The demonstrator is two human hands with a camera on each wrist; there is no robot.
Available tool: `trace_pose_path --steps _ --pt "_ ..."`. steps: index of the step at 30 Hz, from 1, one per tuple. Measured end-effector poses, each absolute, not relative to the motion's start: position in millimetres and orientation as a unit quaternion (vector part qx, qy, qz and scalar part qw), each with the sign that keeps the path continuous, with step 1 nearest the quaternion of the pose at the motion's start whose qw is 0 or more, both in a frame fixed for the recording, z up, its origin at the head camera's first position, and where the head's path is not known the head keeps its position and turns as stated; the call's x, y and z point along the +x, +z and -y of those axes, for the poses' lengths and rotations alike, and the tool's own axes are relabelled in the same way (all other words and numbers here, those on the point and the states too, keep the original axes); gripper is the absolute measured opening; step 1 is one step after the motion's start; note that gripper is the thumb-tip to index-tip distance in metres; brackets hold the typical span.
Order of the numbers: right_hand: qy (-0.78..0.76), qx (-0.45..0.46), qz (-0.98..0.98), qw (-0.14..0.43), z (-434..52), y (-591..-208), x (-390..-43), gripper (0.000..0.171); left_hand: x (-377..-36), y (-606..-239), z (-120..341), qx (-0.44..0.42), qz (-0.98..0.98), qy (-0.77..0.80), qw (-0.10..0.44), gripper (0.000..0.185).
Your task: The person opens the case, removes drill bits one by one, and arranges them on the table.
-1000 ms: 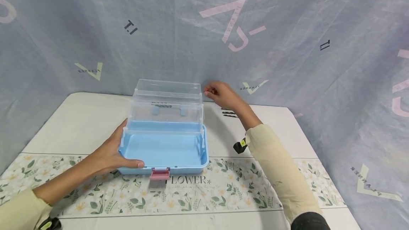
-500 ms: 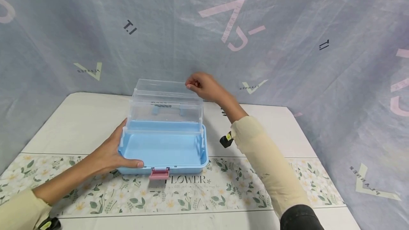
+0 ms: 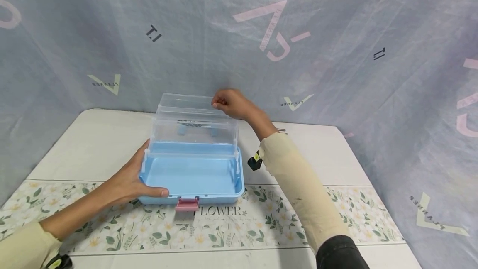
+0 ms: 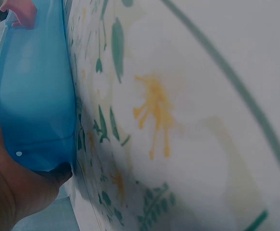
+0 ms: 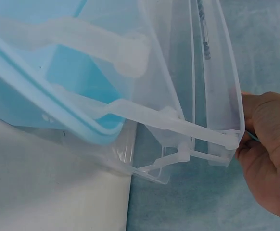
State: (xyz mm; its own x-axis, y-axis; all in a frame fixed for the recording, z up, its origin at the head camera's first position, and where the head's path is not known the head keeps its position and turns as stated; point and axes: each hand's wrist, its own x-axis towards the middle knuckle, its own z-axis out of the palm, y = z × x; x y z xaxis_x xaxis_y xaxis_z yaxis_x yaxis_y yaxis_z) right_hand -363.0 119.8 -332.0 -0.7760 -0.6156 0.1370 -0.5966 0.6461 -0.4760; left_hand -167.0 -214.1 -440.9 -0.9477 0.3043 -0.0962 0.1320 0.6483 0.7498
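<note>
A light blue plastic toolbox [image 3: 194, 177] stands with its clear lid and trays raised at the back. My left hand [image 3: 130, 182] holds its left end, thumb over the front rim and fingers along the side; the left wrist view shows this thumb [image 4: 58, 178] against the blue wall. My right hand [image 3: 232, 103], fingers curled, is at the right end of the top clear tray [image 3: 179, 101]. In the right wrist view its fingertips lie behind the tray's outer wall, and I cannot tell whether they pinch anything. Several drill bits [image 3: 194, 124] show through the clear plastic.
More drill bits [image 3: 282, 131] lie on the white table right of the box, partly behind my right sleeve [image 3: 298, 186]. A pink latch [image 3: 187, 204] hangs at the box's front. A grey-blue printed curtain [image 3: 336, 53] closes off the back and sides.
My right hand has moved left from beside the box to the top tray, then slightly down. My left hand and the box stay put.
</note>
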Motion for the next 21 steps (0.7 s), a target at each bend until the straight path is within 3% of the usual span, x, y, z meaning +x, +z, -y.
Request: trace_pose_path --steps 21 --pt "-0.251 -0.270 -0.929 0.026 -111.3 -333.9 -372.3 0.018 -166.1 -440.2 213.2 0.126 -0.903 0.398 0.096 0.164"
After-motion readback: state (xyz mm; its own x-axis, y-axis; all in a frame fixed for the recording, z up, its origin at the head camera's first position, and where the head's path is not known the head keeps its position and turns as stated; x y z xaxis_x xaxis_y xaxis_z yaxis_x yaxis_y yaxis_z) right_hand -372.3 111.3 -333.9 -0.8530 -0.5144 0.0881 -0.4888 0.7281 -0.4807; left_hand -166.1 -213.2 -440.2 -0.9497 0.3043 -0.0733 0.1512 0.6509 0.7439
